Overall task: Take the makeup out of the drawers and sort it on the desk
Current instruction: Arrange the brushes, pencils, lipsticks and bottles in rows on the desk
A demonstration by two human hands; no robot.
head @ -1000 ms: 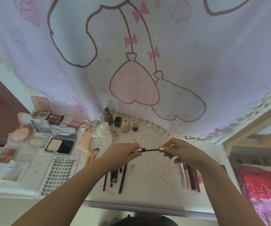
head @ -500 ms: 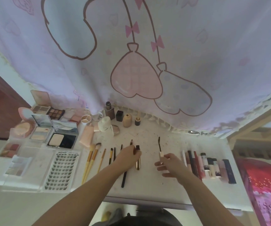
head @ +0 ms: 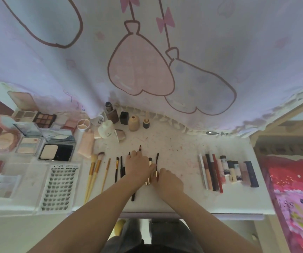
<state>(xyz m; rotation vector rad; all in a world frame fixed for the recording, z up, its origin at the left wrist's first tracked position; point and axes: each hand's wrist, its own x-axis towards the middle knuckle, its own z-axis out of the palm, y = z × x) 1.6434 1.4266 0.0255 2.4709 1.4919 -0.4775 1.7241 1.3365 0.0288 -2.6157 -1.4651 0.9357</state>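
both hands lowered onto desk, xoyo lash tray

Bare forearms, no sleeves in view, no watch or bracelet seen on either wrist; left hand and right hand bare, no gloves, rings not discernible; dark grey trousers at lower edge, fabric blurred, no markings readable

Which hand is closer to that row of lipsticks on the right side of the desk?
The right hand. It rests near the desk's middle with bare desk between it and the row of lipsticks. The left hand lies farther away, beyond the right hand, over the thin brushes.
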